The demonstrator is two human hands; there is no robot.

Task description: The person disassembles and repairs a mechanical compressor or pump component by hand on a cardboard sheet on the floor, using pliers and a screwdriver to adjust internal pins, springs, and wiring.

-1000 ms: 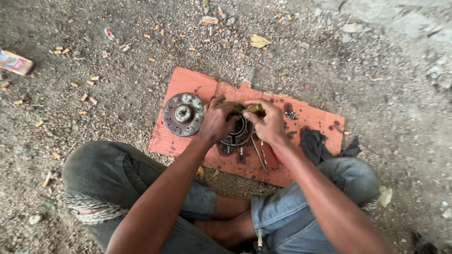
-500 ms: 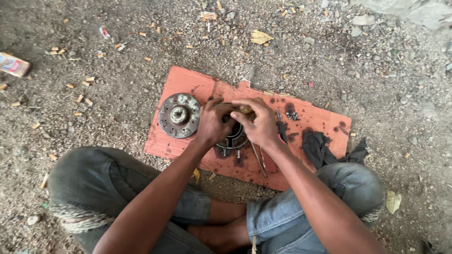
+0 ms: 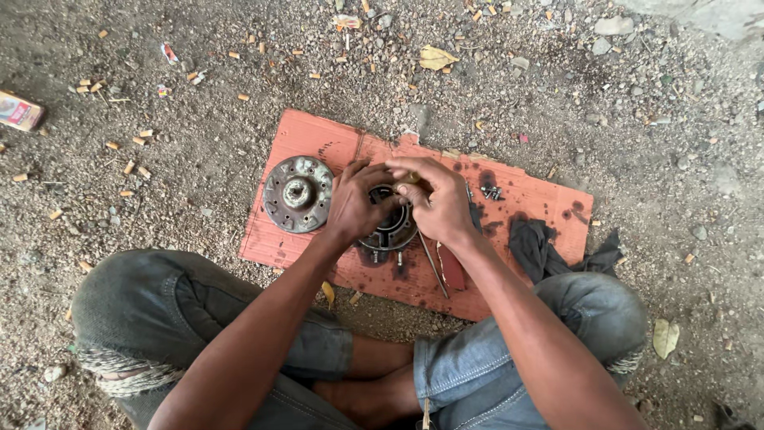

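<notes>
Bare gravelly ground, littered with scraps, with an oil-stained orange cardboard sheet (image 3: 318, 143) laid on it. Mid-sheet sits a dark round metal housing (image 3: 388, 231); the left hand (image 3: 354, 203) curls closed over its left rim, the right hand (image 3: 438, 203) bends over its top, fingers pinching something small. A flanged disc (image 3: 298, 193) lies just left, a black rag (image 3: 533, 243) to the right.

Bare gravel ground (image 3: 199, 143) carries a flat sheet of reddish cardboard (image 3: 318, 139), oil-stained. On the cardboard lie a round rusty metal hub (image 3: 298, 193) near its left edge, a dark ring-shaped housing (image 3: 390, 232) at the middle, a thin metal rod (image 3: 434, 267) just right of it, small bolts (image 3: 492, 192) toward the far edge, and a black rag (image 3: 535, 243) overhanging the right end. Dry leaves and litter scraps dot the ground.
</notes>
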